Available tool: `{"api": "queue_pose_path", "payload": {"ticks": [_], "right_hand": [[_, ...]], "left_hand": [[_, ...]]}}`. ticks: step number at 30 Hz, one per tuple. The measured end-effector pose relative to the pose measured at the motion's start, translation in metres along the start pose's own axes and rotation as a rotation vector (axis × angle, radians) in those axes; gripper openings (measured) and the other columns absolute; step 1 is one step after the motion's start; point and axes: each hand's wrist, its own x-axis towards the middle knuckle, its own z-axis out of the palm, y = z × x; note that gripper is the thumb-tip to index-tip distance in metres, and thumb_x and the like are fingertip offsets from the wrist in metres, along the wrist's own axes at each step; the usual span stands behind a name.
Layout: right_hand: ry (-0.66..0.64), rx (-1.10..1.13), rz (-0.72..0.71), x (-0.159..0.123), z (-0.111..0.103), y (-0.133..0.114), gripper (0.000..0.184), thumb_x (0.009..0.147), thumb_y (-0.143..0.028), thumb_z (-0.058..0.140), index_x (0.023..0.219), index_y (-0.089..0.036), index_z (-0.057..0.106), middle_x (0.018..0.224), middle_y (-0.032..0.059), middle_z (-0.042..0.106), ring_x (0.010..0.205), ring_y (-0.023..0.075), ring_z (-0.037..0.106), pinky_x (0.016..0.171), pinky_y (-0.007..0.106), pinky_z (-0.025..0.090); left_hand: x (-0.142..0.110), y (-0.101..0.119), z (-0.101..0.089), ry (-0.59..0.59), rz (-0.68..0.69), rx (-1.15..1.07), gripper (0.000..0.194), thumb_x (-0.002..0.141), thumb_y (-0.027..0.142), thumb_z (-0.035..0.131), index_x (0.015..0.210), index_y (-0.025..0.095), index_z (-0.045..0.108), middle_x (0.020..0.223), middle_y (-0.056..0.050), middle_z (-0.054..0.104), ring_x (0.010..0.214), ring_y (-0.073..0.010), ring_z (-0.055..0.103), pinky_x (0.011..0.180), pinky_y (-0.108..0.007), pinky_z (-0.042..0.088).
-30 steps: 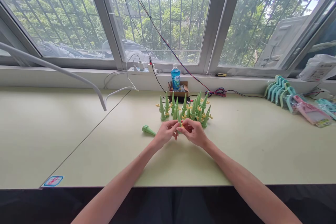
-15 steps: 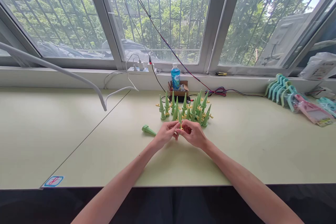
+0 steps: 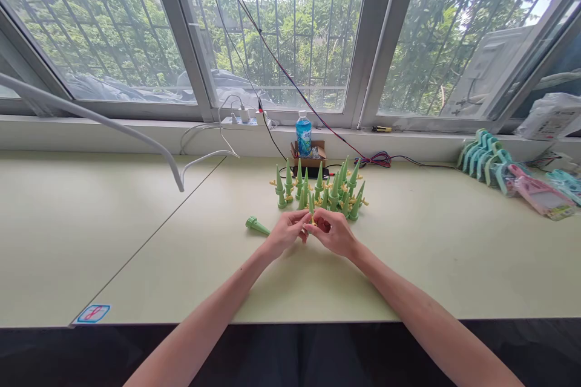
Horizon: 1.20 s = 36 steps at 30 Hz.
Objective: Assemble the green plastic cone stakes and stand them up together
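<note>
Between my two hands a green watering spike [image 3: 311, 204] stands with its point upward. My left hand [image 3: 288, 233] is closed around its lower part from the left. From the right, my right hand [image 3: 334, 232] is closed with thumb and fingertips at the small yellow valve [image 3: 314, 221] on the spike's side. The fingers hide most of the spike's base. Just left of my left hand, another green spike [image 3: 257, 225] lies on its side. Right behind my hands is a group of upright green spikes [image 3: 334, 190], several with yellow valves sticking out.
Behind the group, a blue bottle [image 3: 304, 134] stands in a small cardboard box [image 3: 321, 150] by a black device [image 3: 311, 172]. Coiled cables [image 3: 379, 159] lie to its right. Hangers [image 3: 485, 154] and a wrapped pink item [image 3: 542, 190] lie far right. A white pipe [image 3: 136, 133] hangs over the table's left side.
</note>
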Motion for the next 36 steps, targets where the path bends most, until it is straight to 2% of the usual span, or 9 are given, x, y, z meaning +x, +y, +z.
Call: {"api": "queue_pose_path", "payload": {"ticks": [4,8,12,15,18,22,29,33,36], "right_hand": [[0.010,-0.005,0.023,0.000,0.001,0.003,0.032,0.087,-0.041,0.061,0.070,-0.020,0.044,0.056,-0.0071,0.034,0.051,0.0084,0.028,0.049,0.022,0.027],[0.011,-0.024,0.046,0.002,-0.003,0.007,0.030,0.086,-0.043,0.062,0.073,-0.019,0.050,0.054,-0.0076,0.033,0.050,0.0085,0.028,0.049,0.023,0.026],[0.039,-0.057,0.074,0.005,-0.012,0.011,0.029,0.089,-0.044,0.058,0.076,-0.018,0.055,0.053,-0.0070,0.036,0.049,0.0087,0.029,0.049,0.023,0.027],[0.065,-0.131,0.102,0.007,-0.017,0.016,0.031,0.092,-0.041,0.052,0.073,-0.018,0.055,0.053,-0.0053,0.040,0.050,0.0093,0.033,0.051,0.022,0.029],[-0.003,-0.253,0.165,0.007,-0.018,0.021,0.028,0.091,-0.036,0.053,0.070,-0.018,0.054,0.054,-0.0038,0.046,0.050,0.0099,0.038,0.052,0.022,0.030],[-0.102,-0.363,0.223,0.005,-0.018,0.024,0.025,0.090,-0.033,0.052,0.070,-0.019,0.055,0.059,-0.0014,0.055,0.052,0.0113,0.043,0.053,0.023,0.030],[-0.103,-0.419,0.217,0.006,-0.021,0.024,0.029,0.092,-0.033,0.047,0.066,-0.020,0.052,0.055,-0.0009,0.051,0.049,0.0119,0.038,0.051,0.024,0.028],[-0.103,-0.420,0.217,0.006,-0.022,0.024,0.030,0.092,-0.033,0.046,0.066,-0.019,0.052,0.055,-0.0006,0.052,0.049,0.0121,0.040,0.051,0.024,0.028],[-0.102,-0.409,0.226,0.006,-0.021,0.024,0.031,0.092,-0.033,0.046,0.065,-0.020,0.051,0.054,-0.0014,0.050,0.048,0.0119,0.039,0.051,0.025,0.028]], "left_hand": [[0.002,-0.002,0.000,0.030,0.000,0.034,0.038,0.087,0.050,0.056,0.079,0.013,0.063,0.068,-0.001,0.053,0.055,-0.0081,0.049,0.049,-0.021,0.045],[0.005,-0.006,-0.001,0.136,0.054,0.138,0.038,0.086,0.051,0.055,0.072,0.015,0.056,0.061,0.003,0.045,0.048,-0.0081,0.046,0.040,-0.020,0.041],[0.005,-0.007,-0.003,0.262,0.125,0.353,0.033,0.087,0.047,0.053,0.073,0.017,0.054,0.058,0.003,0.045,0.047,-0.0090,0.046,0.040,-0.020,0.039],[0.005,-0.008,-0.004,0.321,0.187,0.555,0.026,0.088,0.040,0.052,0.076,0.017,0.056,0.064,0.001,0.053,0.052,-0.0099,0.048,0.046,-0.021,0.041],[0.005,-0.013,-0.005,0.311,0.233,0.698,0.020,0.089,0.033,0.051,0.081,0.017,0.060,0.076,-0.002,0.059,0.062,-0.0120,0.052,0.053,-0.022,0.043],[0.004,-0.018,-0.006,0.282,0.223,0.774,0.017,0.089,0.029,0.050,0.081,0.017,0.059,0.082,-0.003,0.059,0.064,-0.0128,0.054,0.057,-0.024,0.045],[0.005,-0.017,-0.007,0.288,0.216,0.795,0.015,0.088,0.027,0.050,0.079,0.017,0.058,0.081,-0.004,0.058,0.067,-0.0149,0.056,0.060,-0.025,0.045],[0.004,-0.012,-0.004,0.295,0.206,0.788,0.024,0.090,0.034,0.050,0.076,0.017,0.058,0.078,-0.004,0.058,0.066,-0.0148,0.055,0.061,-0.025,0.044],[0.003,-0.006,-0.004,0.330,0.207,0.786,0.037,0.094,0.043,0.043,0.072,0.017,0.057,0.072,-0.003,0.057,0.064,-0.0143,0.053,0.061,-0.025,0.042]]}}
